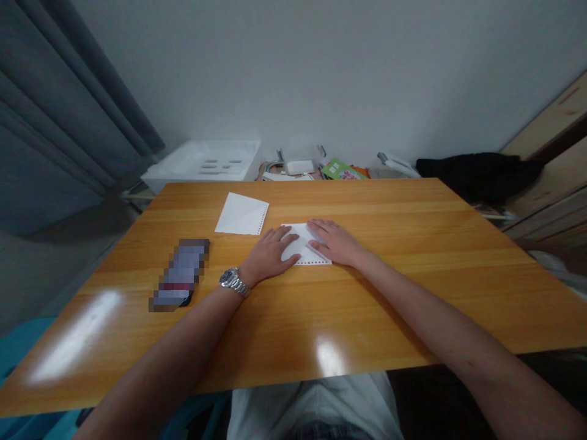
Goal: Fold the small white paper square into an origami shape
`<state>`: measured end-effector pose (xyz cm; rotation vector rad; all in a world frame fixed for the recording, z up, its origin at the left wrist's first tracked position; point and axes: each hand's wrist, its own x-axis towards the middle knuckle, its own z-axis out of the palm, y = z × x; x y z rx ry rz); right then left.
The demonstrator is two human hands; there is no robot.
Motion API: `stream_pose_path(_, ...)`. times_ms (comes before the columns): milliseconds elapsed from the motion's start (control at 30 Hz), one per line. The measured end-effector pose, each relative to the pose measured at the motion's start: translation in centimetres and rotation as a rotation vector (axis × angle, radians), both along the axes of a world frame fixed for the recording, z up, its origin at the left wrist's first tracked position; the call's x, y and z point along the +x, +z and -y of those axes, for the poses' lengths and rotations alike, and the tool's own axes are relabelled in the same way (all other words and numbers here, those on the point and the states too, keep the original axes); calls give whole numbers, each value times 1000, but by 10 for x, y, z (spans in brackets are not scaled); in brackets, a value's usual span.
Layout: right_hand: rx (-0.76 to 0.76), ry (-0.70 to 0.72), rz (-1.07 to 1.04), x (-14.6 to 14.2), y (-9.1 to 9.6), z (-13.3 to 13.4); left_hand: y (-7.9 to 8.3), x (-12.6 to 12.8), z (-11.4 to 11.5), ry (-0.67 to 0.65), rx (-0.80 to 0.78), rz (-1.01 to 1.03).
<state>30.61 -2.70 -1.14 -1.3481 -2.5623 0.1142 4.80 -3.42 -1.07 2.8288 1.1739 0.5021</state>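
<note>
A small white sheet of paper (302,245) with a perforated edge lies on the wooden table (321,305), partly folded. My left hand (270,256), with a metal watch on its wrist, lies flat on the paper's left side, fingers stretched out. My right hand (334,241) presses flat on the paper's right side, fingers extended toward the left. A second white sheet (242,214), folded along a diagonal, rests farther back to the left, untouched.
A blurred dark object (180,275) lies on the table to the left of my left wrist. Behind the table stand a white plastic bin (206,162), assorted clutter (321,168) and a black cloth (477,171). Wooden furniture stands at right, grey curtains at left.
</note>
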Motion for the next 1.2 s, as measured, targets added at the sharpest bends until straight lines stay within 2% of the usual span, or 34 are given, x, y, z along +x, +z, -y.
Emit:
stream_pose_path(333,-85,32,38,-5,-13,15,5,7,5,73,35,9)
stream_pose_path(567,-93,47,51,-8,-8,23,-9,9,7,100,76,-105)
stream_pose_path(933,-103,31,24,-6,-11,21,-13,7,3,86,26,-103)
stream_pose_path(1200,-93,-18,3,9,-18,17,-12,7,3,84,-17,-91)
